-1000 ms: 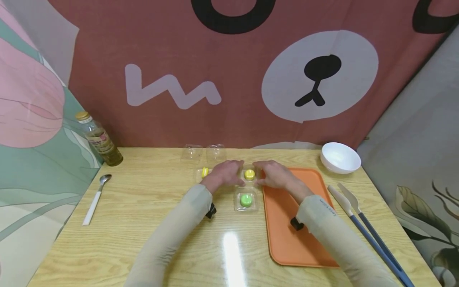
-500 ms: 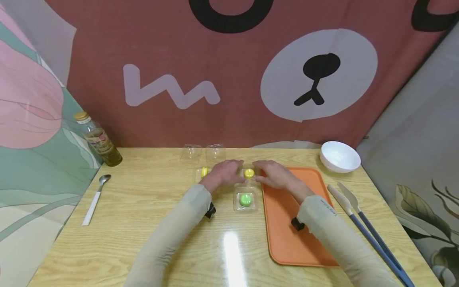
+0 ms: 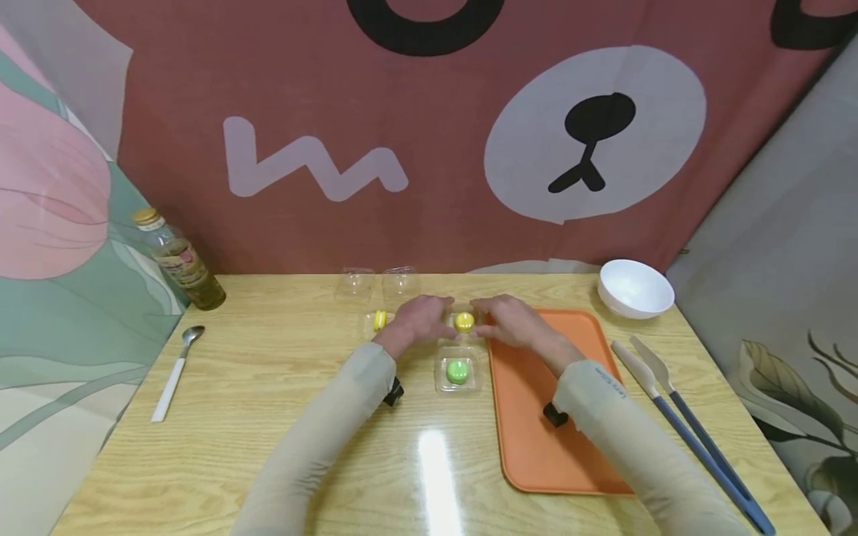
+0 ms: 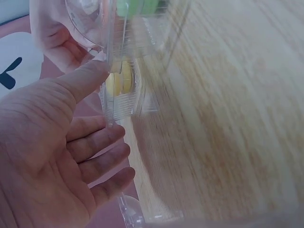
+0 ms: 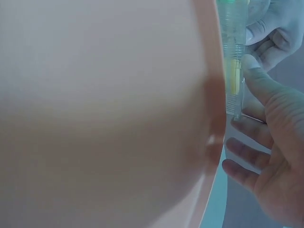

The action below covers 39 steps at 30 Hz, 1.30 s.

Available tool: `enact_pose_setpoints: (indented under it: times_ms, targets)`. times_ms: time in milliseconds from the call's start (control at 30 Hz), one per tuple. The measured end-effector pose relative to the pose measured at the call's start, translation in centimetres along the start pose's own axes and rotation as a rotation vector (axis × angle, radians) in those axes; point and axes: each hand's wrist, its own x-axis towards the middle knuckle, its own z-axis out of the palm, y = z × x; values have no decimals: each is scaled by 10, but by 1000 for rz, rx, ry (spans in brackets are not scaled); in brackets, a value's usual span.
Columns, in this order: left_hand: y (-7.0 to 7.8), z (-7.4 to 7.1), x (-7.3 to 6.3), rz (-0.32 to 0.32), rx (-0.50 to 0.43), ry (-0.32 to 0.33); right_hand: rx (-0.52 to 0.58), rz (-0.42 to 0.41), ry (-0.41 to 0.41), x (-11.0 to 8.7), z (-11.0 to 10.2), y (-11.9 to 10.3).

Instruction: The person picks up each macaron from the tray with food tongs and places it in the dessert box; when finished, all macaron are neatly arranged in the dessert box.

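Both hands meet at a clear plastic box [image 4: 127,105] with a yellow macaron [image 3: 464,321] inside. My left hand [image 3: 421,320] grips its left side, thumb at the front edge and index finger at the far corner. On the opposite side, my right hand [image 3: 512,320] holds it the same way, its other fingers spread loosely in the right wrist view. A green macaron [image 3: 457,371] sits in another clear box [image 3: 440,381] just in front. Left of the left hand, a second yellow macaron [image 3: 380,320] stands on edge in a clear box, partly hidden by that hand.
An orange tray [image 3: 536,461] lies under the right forearm. To its right are tongs [image 3: 704,439] with blue handles and a white bowl [image 3: 635,289]. Two clear plastic containers [image 3: 401,283] stand at the table's back edge. At left are a bottle [image 3: 181,260] and a spoon [image 3: 173,380].
Both thumbs have closed in toward the front edge of the yellow macaron's box. Otherwise the hands stay in place, and the head view has shifted slightly.
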Motion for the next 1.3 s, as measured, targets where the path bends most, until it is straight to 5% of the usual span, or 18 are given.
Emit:
enact_pose_setpoints:
  times_ms: [433,800,1033,1300]
  targets:
    - [1,-5,-1,29,20,8,33,64,-62,-1,-6,0]
    - [-16,-22,-16,34,-57,29,40,72,-82,-1,-11,-2]
    - [-49,-45,-46,33,-182,174,117,82,8,4,-19,-7]
    - [-103,-56,-79,-85,-244,248,188,105,66,20,-24,-26]
